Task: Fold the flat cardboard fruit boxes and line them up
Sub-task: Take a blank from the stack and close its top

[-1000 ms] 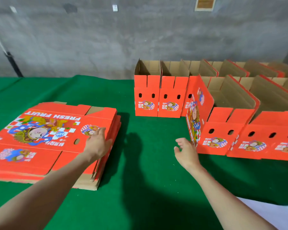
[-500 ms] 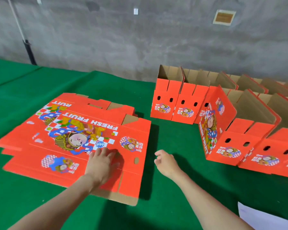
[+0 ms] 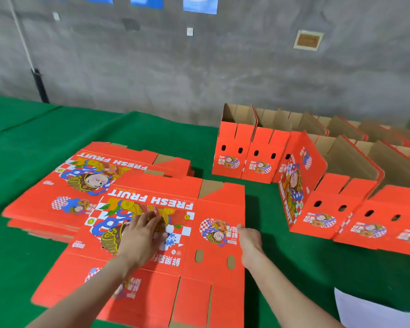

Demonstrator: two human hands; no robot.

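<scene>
While our left hand (image 3: pixel 142 237) presses straight fingers on one glossy red flat box (image 3: pixel 213 207), lying partly over the stack (image 3: pixel 45 192) on the green felt worktop (image 3: pixel 152 129), our right hand (image 3: pixel 250 240) meets its right edge; we cannot tell its grip. Folded boxes (image 3: pixel 232 138) stand in two rows at right.

Own limbs inspected: my left hand (image 3: pixel 140 235) and right hand (image 3: pixel 249 240) are bare, fingers (image 3: pixel 147 220) uncovered; left forearm (image 3: pixel 85 290) and right forearm (image 3: pixel 282 292) likewise unclothed.
</scene>
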